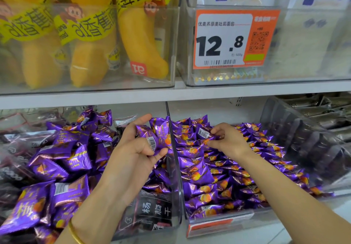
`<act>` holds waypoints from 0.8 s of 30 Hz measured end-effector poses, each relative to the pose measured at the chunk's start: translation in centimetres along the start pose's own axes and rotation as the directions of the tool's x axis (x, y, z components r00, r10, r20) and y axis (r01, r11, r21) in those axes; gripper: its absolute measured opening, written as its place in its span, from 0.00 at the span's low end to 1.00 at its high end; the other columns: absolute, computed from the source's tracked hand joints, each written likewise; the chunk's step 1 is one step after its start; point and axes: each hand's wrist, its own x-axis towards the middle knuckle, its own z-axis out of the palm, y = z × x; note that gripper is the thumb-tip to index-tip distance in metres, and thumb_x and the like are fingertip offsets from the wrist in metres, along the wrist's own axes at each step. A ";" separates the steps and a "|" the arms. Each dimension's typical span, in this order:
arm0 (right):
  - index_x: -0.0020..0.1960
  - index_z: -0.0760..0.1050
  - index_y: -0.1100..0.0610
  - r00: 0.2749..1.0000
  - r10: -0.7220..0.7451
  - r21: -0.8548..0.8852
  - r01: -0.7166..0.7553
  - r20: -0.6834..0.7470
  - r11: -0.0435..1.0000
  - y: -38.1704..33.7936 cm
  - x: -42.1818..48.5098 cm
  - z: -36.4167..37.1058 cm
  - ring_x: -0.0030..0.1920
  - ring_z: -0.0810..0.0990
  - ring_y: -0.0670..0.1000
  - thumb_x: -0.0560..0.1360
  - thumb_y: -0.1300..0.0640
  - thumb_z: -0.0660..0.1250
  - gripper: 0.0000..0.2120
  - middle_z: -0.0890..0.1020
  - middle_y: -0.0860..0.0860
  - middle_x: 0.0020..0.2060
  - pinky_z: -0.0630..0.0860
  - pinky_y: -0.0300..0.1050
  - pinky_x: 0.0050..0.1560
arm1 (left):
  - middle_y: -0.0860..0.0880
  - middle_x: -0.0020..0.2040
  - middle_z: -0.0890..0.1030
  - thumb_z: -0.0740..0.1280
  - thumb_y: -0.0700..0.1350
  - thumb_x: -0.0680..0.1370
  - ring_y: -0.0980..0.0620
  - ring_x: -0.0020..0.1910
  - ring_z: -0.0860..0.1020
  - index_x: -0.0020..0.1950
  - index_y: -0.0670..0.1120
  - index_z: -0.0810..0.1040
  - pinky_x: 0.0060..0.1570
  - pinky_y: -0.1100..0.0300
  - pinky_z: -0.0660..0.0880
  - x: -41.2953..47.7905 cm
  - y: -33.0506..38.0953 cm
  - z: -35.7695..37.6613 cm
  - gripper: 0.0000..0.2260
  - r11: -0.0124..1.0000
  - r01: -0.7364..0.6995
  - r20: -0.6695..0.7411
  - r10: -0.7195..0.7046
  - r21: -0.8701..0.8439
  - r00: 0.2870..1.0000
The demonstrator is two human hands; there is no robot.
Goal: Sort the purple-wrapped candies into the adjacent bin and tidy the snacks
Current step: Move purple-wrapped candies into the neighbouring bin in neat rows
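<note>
A gold bangle (76, 232) circles the left wrist. In the left bin (176, 205), loose purple candies (62, 160) lie jumbled with dark packets (152, 211). The left hand (136, 146) grips at least 2 of them just beside the divider. The right hand (226, 139) pinches 1 candy (204, 134) over the right bin (218, 222), packed with purple rows. Above stand 2 clear bins: 1 with 3 yellow banana breads (140, 40), 1 bearing a 12.8 price tag (224, 40).

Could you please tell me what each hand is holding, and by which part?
The left hand grips purple-wrapped candies around their middles; the right hand pinches a single candy by its right end.
</note>
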 end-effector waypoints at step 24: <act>0.43 0.78 0.61 0.984 0.119 0.393 -0.059 -0.130 0.918 -0.3 0.4 -1.2 0.37 0.83 0.49 0.76 0.65 0.65 0.04 0.82 0.54 0.39 0.79 0.42 0.41 | 0.49 0.52 0.63 0.51 0.28 0.72 0.47 0.51 0.61 0.61 0.48 0.74 0.35 0.59 0.79 0.0 -0.1 -0.1 0.26 1.000 0.005 -0.009 -0.005 -0.006 1.000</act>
